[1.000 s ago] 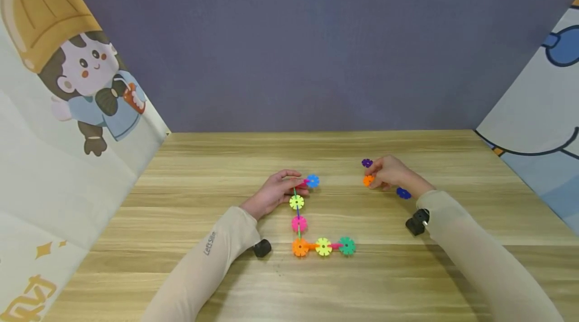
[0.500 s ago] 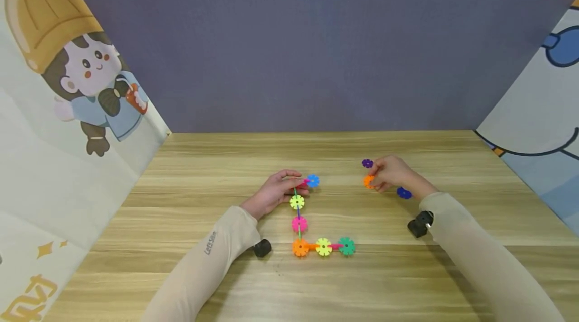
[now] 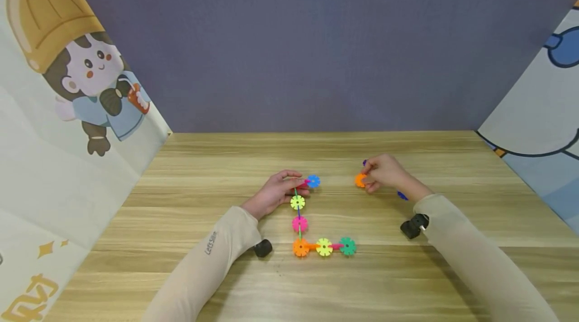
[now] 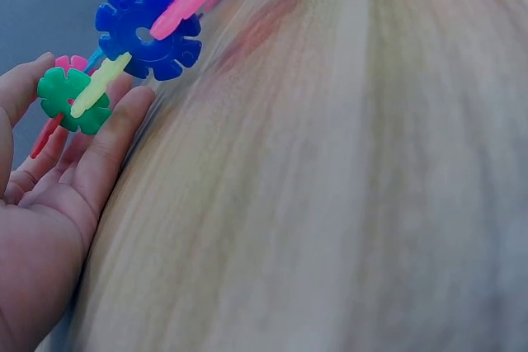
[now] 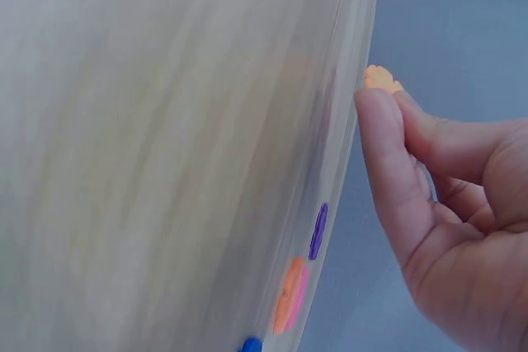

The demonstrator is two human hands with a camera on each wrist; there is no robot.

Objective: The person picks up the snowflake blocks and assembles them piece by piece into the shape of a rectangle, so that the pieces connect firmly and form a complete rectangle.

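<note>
A chain of interlocking snowflake discs lies on the table in the head view, turning a corner at an orange disc (image 3: 300, 248). Its near arm ends in a green disc (image 3: 348, 246), its far end in a light blue disc (image 3: 313, 181). My left hand (image 3: 277, 192) holds the chain near that far end, thumb and fingers around the discs. The left wrist view shows a green disc (image 4: 62, 98) between them and a dark blue disc (image 4: 132, 32) beyond. Thumb and forefinger of my right hand (image 3: 384, 172) pinch a loose orange disc (image 3: 360, 180), only its edge showing in the right wrist view.
Around the right hand lie a purple disc (image 5: 318, 231) and a blue disc (image 3: 402, 195). The right wrist view also shows an orange piece (image 5: 289, 293) against a pink piece (image 5: 302, 294) on the table. A grey-blue panel (image 3: 316, 50) stands behind the wooden table (image 3: 217, 277).
My right hand, pinching the orange disc, has shifted slightly left, now covering more of the purple and blue discs. My left hand and the chain stay nearly still.
</note>
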